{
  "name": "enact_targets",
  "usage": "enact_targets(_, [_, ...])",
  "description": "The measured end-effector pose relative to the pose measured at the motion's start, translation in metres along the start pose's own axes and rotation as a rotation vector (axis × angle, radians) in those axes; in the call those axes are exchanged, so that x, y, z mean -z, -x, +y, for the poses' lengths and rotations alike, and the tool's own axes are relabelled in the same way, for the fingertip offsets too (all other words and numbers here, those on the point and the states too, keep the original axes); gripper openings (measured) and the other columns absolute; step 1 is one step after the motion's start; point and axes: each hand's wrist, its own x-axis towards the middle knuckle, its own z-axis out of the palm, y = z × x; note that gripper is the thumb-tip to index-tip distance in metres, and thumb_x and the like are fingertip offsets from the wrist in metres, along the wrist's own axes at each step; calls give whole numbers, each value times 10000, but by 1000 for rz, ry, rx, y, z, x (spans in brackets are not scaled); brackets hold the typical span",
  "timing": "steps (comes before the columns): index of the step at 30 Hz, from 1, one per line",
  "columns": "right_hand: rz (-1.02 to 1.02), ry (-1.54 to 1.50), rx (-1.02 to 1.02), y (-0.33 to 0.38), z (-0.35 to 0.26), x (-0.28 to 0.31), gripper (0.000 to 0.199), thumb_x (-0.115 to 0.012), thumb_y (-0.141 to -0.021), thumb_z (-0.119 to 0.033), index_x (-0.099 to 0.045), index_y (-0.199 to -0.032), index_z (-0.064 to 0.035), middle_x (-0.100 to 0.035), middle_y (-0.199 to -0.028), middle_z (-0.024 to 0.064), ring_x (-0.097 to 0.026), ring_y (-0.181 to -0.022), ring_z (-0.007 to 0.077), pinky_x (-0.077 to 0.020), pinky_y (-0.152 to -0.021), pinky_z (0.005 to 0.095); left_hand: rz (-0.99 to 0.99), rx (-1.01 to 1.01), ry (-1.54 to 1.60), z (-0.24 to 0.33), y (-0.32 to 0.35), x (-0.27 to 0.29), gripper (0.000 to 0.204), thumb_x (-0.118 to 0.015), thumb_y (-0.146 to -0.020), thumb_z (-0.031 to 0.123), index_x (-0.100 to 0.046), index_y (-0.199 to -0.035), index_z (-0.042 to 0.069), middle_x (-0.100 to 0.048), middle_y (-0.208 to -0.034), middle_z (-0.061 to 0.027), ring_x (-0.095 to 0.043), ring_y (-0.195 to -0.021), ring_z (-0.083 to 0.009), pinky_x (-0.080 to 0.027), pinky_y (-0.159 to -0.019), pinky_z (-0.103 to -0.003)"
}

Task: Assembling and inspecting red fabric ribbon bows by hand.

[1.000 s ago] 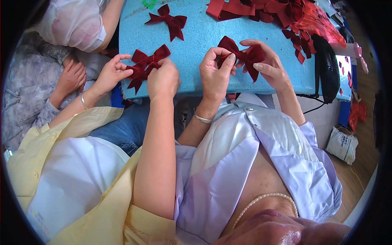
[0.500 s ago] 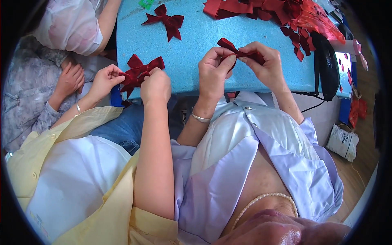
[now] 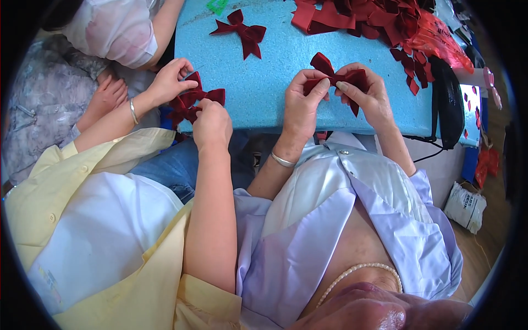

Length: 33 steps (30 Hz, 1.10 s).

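Observation:
A dark red velvet bow (image 3: 334, 78) is held just above the near edge of the blue table, with its loops to the sides and a tail sticking up. My left hand (image 3: 301, 104) pinches its left side between thumb and fingers. On the right side, my right hand (image 3: 367, 94) grips it, with the thumb near the knot. My fingers hide parts of both loops. Another finished-looking red bow (image 3: 242, 34) lies flat on the table, farther off to the left.
At my left a co-worker in a yellow shirt (image 3: 113, 236) handles red bows (image 3: 195, 99) at the table edge. A second person (image 3: 110, 33) sits beyond. Red ribbon pieces (image 3: 330, 19) and a red plastic bag (image 3: 437, 41) lie at far right, near a black object (image 3: 448, 104).
The bow in my hands has turned and spread, showing more of its loops and tails. My right thumb has shifted toward its middle. The co-worker's left hand has risen. The whole view has shifted slightly.

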Motion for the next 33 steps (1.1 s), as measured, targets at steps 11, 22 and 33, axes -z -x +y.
enact_targets(11, [83,581,771,-7,-6,6,175,-687,-759,33,-639,-925,10,-636,-890,84,-588,-811,174,-491,-666,269,98,-85,-184,9,1,1,131,-692,-842,25,-625,-953,5,-626,-880,-35,-567,-762,-86,-464,-679,-208])
enact_targets(22, [15,566,605,0,-14,-8,163,-658,-710,67,-629,-863,20,-608,-817,89,-587,-791,205,-484,-679,281,-18,-210,-272,16,11,-5,201,-700,-820,-30,-595,-990,-12,-606,-1003,-49,-591,-900,-95,-491,-790,-222])
enact_targets(33, [-89,286,226,-5,-9,4,75,-636,-827,-41,-594,-857,13,-587,-781,20,-533,-758,95,-447,-701,256,-152,-139,-171,14,4,-7,291,-683,-802,-82,-526,-1031,2,-609,-1003,-61,-598,-945,-112,-491,-824,-237])
